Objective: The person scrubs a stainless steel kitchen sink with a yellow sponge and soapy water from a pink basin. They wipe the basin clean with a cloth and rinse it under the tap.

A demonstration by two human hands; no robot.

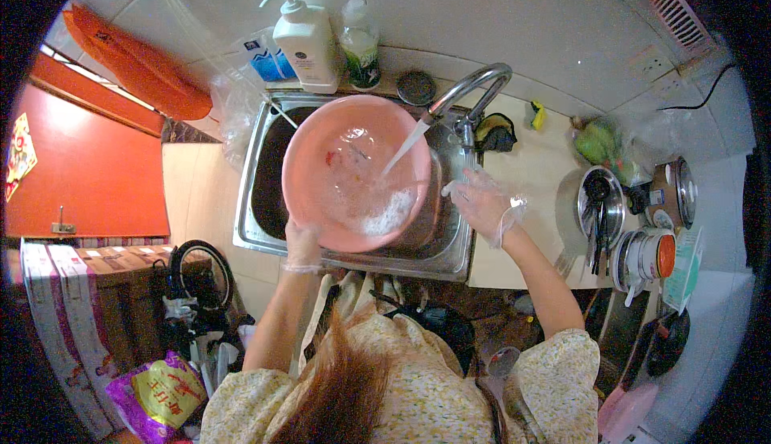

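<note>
A pink plastic basin (304, 142) sits over the stainless steel sink (459, 251), holding water with white foam at its lower right. Water runs into it from the curved chrome faucet (473, 79). My left hand (303, 246), in a clear plastic glove, grips the basin's lower left rim; its fingertips are partly hidden. My right hand (482, 203), gloved likewise, is raised at the sink's right edge, apart from the basin, with its fingers partly bent. Whether it holds anything small cannot be told.
Behind the sink stand a white pump bottle (306, 46), a green-labelled bottle (359, 49) and a dark round lid (416, 86). A black and yellow sponge-like item (496, 132) lies right of the faucet. Farther right are a metal bowl with utensils (618, 203) and stacked dishes (632, 260).
</note>
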